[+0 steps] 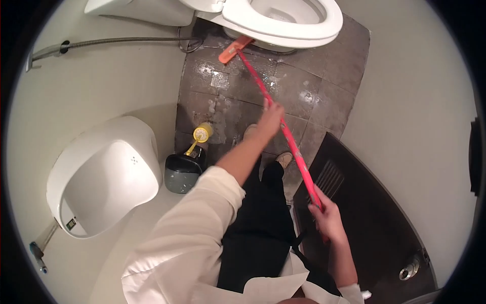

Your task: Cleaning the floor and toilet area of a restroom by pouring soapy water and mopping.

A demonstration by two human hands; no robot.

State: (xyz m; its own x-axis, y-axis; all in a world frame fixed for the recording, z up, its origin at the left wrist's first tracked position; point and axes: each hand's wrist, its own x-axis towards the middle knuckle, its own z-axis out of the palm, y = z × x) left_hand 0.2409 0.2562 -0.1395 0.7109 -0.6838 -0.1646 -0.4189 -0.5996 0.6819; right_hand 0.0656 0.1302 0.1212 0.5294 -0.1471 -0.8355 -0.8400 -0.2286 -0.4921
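Observation:
A long-handled floor brush reaches across the wet tiled floor [292, 91]. My left hand [271, 117] is wrapped around the middle of its red handle [290, 140]. Nearer my body, my right hand [328, 218] grips the handle close to its upper end. The orange brush head [229, 52] lies at the foot of the white toilet [284, 32], its far end partly beneath the overhanging bowl. Most of its bristles are hidden. The toilet seat is down and the lid is raised.
A urinal [110, 186] is mounted on the left wall. Below it stand a black-and-grey bin [184, 178] and a yellow toilet brush [200, 135]. A floor drain [219, 79] lies near the brush head. A dark door [364, 216] stands at right. A metal hose [125, 40] runs along the left wall.

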